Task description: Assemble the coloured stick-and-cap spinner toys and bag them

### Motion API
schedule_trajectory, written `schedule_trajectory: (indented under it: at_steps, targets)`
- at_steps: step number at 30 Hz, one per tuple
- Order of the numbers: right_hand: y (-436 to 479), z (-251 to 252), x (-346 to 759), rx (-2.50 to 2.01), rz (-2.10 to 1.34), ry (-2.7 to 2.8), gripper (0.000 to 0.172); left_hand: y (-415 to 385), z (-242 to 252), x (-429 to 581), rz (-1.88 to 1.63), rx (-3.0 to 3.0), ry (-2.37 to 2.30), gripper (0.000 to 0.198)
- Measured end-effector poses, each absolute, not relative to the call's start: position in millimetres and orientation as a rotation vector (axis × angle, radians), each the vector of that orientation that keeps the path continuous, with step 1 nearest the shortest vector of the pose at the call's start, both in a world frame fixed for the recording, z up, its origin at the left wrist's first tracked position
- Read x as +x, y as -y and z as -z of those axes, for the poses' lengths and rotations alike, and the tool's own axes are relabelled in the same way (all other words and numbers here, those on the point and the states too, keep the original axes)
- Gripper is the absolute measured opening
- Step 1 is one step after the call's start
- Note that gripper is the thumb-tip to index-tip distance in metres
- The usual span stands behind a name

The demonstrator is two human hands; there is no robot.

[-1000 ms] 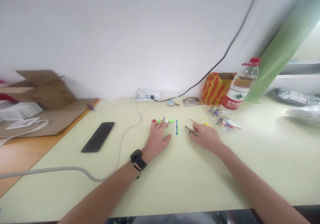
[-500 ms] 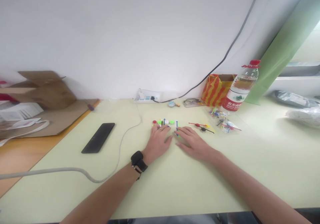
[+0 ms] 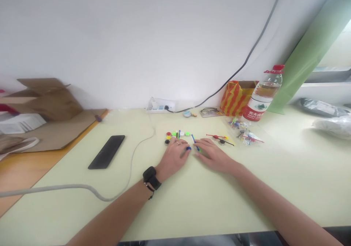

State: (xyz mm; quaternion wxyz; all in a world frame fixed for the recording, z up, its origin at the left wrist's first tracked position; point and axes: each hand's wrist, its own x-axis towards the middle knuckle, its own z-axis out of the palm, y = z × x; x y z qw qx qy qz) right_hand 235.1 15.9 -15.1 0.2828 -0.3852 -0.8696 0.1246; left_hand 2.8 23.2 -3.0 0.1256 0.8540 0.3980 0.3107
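My left hand (image 3: 174,154), with a black watch on its wrist, pinches a small blue round piece (image 3: 188,148) between thumb and forefinger just above the table. Close by, my right hand (image 3: 211,151) has its fingertips closed on a thin blue arrow-shaped piece (image 3: 193,139), which slants away toward the wall. A bit of green shows under those fingers. Beyond my left hand lie small round pieces, among them a red one (image 3: 168,133), a black one (image 3: 167,142) and a green one (image 3: 187,133). A second blue arrow (image 3: 179,133) lies among them.
Right of my hands lie red (image 3: 216,136) and black (image 3: 226,142) arrow pieces, then bagged small parts (image 3: 249,137). A water bottle (image 3: 260,99) and striped bag (image 3: 233,99) stand behind. On the left are a black phone (image 3: 106,152), a white cable (image 3: 131,162) and cardboard (image 3: 59,129).
The blue arrow has turned from straight to slanted at my right hand. A blue round piece now shows at my left fingertips, and more round pieces beyond that hand are uncovered.
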Motion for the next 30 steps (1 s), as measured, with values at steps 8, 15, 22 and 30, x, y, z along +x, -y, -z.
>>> schedule_trajectory:
  at_steps: [8, 15, 22, 30]
  targets:
    - [-16, 15, 233, -1.052, -0.351, 2.267, 0.038, -21, 3, 1, -0.934, 2.331, -1.114, 0.013]
    - [-19, 17, 235, -1.026, -0.275, 2.125, 0.036, -22, -1, 4, -1.030, 2.068, -1.053, 0.015]
    - [-21, 8, 237, -1.041, -0.192, 1.915, 0.013, -29, 6, 9, -1.071, 1.606, -0.943, 0.027]
    - [-11, -3, 230, -1.000, -0.463, 1.912, 0.018, -28, 4, 9, -1.036, 1.494, -0.895, 0.037]
